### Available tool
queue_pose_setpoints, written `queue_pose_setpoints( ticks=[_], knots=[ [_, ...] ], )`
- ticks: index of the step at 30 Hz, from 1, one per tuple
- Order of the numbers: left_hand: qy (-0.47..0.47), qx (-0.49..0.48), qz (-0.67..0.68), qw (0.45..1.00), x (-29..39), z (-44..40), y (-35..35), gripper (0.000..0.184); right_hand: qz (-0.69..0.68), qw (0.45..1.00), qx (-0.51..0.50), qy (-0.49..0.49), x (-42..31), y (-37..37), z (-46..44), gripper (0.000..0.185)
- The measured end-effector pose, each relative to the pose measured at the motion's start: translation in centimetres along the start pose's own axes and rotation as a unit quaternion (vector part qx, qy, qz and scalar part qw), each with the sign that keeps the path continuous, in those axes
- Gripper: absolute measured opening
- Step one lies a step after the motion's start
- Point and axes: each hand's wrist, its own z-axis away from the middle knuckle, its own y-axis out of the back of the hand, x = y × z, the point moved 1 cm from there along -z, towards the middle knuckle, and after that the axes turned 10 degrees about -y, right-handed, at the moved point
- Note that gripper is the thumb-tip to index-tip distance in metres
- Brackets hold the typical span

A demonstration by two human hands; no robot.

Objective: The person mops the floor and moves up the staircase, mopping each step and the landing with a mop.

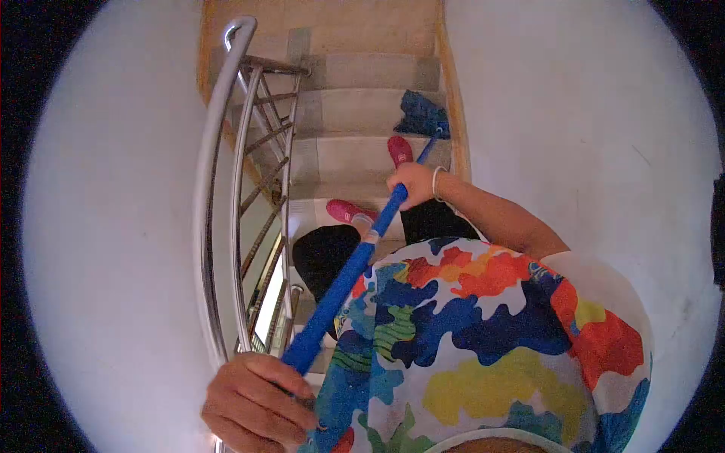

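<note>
A long blue mop pole (340, 291) runs diagonally from the lower left up to the right. My left hand (259, 404) is wrapped round its upper end, close beside the metal handrail. Farther down the pole, my right hand (411, 184) is closed round it, with a white band on the wrist. The dark blue mop head (421, 115) rests on a stair at the right side, against the wall edge. My red shoes (400, 151) are on the steps just below the mop head in the picture.
A shiny metal handrail (208, 189) with barred balusters lines the left of the staircase. Pale stairs (343, 162) climb or descend through the middle; which, I cannot tell. White walls (559, 98) stand on both sides, with a brown skirting strip (454, 83) at right.
</note>
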Motion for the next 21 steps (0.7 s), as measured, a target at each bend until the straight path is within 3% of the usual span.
queue_pose_setpoints(
  ticks=[3,4,10,11,13,15,17,19,21],
  knots=[
    [0.035,-0.032,0.012,0.999,5.1,2.6,3.3,0.029,-0.034,0.999,0.007,-0.032,-5.5,-2.4,-3.4,0.032],
    [0.035,-0.029,-0.033,0.998,6.2,1.8,2.8,0.029,-0.055,0.997,0.056,0.018,-8.5,-1.6,-4.1,0.031],
    [0.019,-0.026,-0.22,0.975,11.9,1.3,0.6,0.026,-0.096,0.975,0.14,0.145,-22.2,-5.6,-15.5,0.031],
    [0.04,-0.042,-0.244,0.968,8.0,-2.1,-1.5,0.025,-0.145,0.962,0.145,0.178,-18.1,-4.1,-15.6,0.031],
    [0.049,-0.038,-0.297,0.953,8.3,-3.4,-2.2,0.024,-0.178,0.954,0.149,0.189,-17.0,-5.4,-18.7,0.03],
    [0.055,-0.041,-0.343,0.937,9.2,-7.0,-2.2,0.023,-0.192,0.947,0.13,0.224,-16.7,-2.1,-20.7,0.035],
    [0.042,-0.033,-0.374,0.926,10.3,-7.5,-2.0,0.022,-0.184,0.957,0.113,0.194,-17.9,-0.9,-19.4,0.034],
    [0.05,-0.017,-0.38,0.923,12.4,-7.5,-0.5,0.022,-0.129,0.983,0.1,0.086,-19.4,1.0,-16.4,0.035],
    [0.073,-0.11,-0.279,0.951,13.6,-7.8,1.4,0.026,-0.112,0.987,0.089,0.076,-18.7,0.8,-15.0,0.036]
  ],
)
